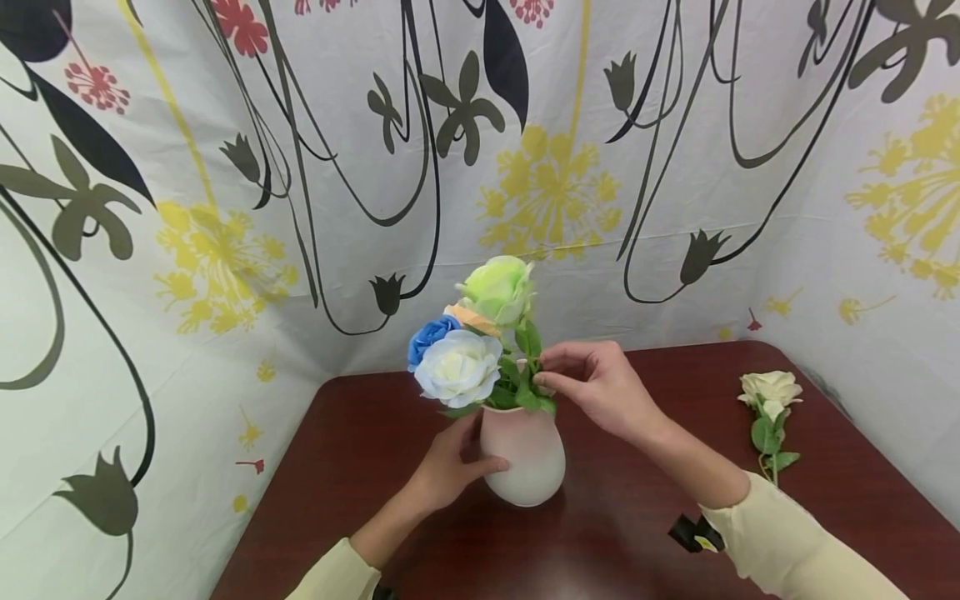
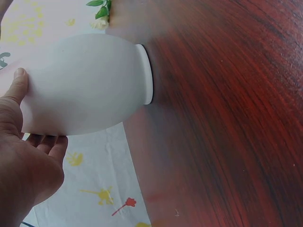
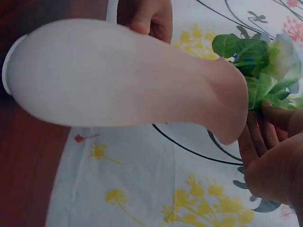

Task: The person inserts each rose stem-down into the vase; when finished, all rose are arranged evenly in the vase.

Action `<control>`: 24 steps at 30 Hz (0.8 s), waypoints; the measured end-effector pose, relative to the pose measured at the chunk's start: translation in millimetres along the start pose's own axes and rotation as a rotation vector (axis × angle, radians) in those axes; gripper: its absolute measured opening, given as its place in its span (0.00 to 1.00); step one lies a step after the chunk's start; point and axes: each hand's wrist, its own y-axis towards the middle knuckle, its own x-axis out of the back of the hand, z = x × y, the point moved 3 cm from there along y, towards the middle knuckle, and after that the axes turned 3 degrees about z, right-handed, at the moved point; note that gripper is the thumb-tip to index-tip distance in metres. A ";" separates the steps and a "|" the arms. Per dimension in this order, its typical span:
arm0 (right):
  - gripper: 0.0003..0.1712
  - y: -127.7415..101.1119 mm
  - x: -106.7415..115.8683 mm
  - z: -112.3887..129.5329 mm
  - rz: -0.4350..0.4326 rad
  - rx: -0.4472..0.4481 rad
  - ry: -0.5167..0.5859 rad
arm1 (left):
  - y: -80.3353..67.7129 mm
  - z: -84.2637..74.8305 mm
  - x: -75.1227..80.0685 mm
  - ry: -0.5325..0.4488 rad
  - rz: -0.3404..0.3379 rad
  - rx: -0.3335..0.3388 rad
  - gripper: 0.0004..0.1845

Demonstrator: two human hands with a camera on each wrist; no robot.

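Note:
A pale vase (image 1: 523,458), pinkish toward its neck, stands upright on the dark red table. Around its left side curls my left hand (image 1: 447,467); in the left wrist view the thumb lies across the vase (image 2: 90,85) and the fingers go behind it. My right hand (image 1: 600,387) pinches a leafy flower stem (image 1: 529,367) at the vase mouth, below a light green rose (image 1: 498,289). The right wrist view has the thumb against green leaves (image 3: 262,87) beside the rim. A white-blue rose (image 1: 459,369), a blue rose (image 1: 431,340) and a partly hidden peach flower (image 1: 474,319) lean left.
A cream rose (image 1: 770,390) with leaves lies on the table's (image 1: 637,533) right side. Behind and along the sides hangs a white cloth (image 1: 480,200) with printed flowers. A small black device (image 1: 696,533) sits at my right sleeve.

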 end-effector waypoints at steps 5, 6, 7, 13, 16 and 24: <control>0.12 0.7 -2.0 7.1 0.050 0.036 -0.107 | -0.7 -1.3 -0.1 -0.003 0.003 -0.005 0.44; 0.13 0.8 -2.1 8.2 0.049 0.032 -0.112 | -0.9 -1.8 0.0 -0.002 0.003 -0.004 0.44; 0.13 0.9 -2.2 9.2 0.042 0.025 -0.106 | -0.9 -2.2 0.1 -0.001 0.003 -0.003 0.44; 0.12 3.1 -4.6 11.6 -0.036 -0.012 -0.039 | -0.5 -2.3 0.5 0.010 -0.003 0.001 0.44; 0.11 4.7 -7.3 13.6 -0.050 0.021 -0.043 | -0.8 -1.5 0.2 0.012 -0.005 -0.005 0.43; 0.10 5.2 -11.5 11.7 -0.017 0.090 -0.258 | -1.3 -1.4 -0.2 0.013 -0.001 -0.017 0.43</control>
